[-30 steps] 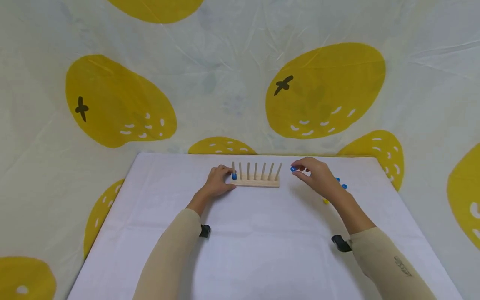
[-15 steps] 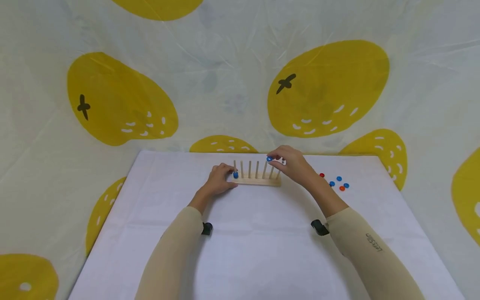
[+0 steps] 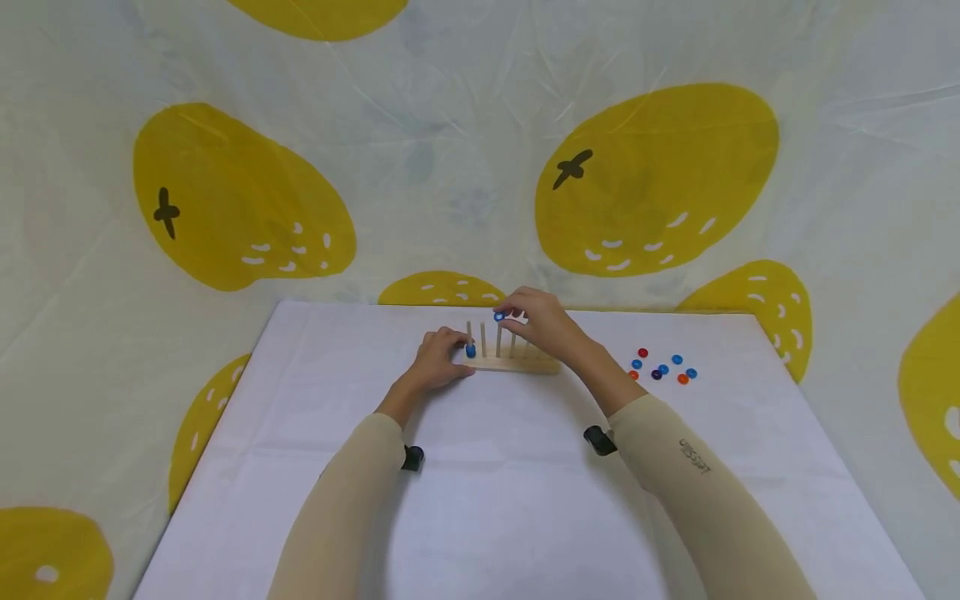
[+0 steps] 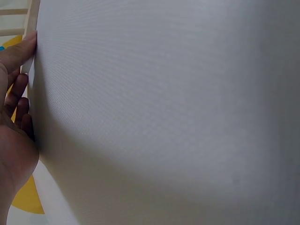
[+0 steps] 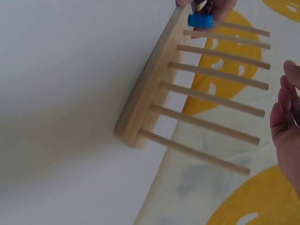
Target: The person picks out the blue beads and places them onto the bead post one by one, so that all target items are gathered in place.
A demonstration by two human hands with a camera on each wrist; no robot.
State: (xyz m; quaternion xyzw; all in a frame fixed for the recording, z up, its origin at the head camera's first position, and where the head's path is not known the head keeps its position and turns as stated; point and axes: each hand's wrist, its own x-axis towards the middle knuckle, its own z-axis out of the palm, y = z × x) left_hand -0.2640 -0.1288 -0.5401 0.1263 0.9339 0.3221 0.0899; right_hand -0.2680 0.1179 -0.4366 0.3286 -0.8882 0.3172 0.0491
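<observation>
A wooden rack with a row of upright pegs (image 3: pixel 517 365) stands on the white table. At its left end, my left hand (image 3: pixel 433 362) grips the base, with the thumb (image 4: pixel 22 50) along the front edge in the left wrist view. Blue rings (image 5: pixel 200 21) are stacked low on the leftmost peg, right by that hand. My right hand (image 3: pixel 551 325) pinches another blue ring (image 3: pixel 499 317) between thumb and fingertips, at the top of the third peg from the left. In the right wrist view, the other pegs (image 5: pixel 211 99) carry no rings, and the held ring is out of frame.
To the right of the rack lie several loose rings: red (image 3: pixel 642 352), blue (image 3: pixel 677 359), dark purple (image 3: pixel 657 375) and orange (image 3: pixel 683 378). My right forearm reaches across close beside them. A cloth with yellow fruit shapes (image 3: pixel 652 179) hangs behind the table's back edge.
My right hand has carried the blue ring leftward, from right of the rack to the third peg's top. More loose rings show where the arm was. The left hand keeps its place.
</observation>
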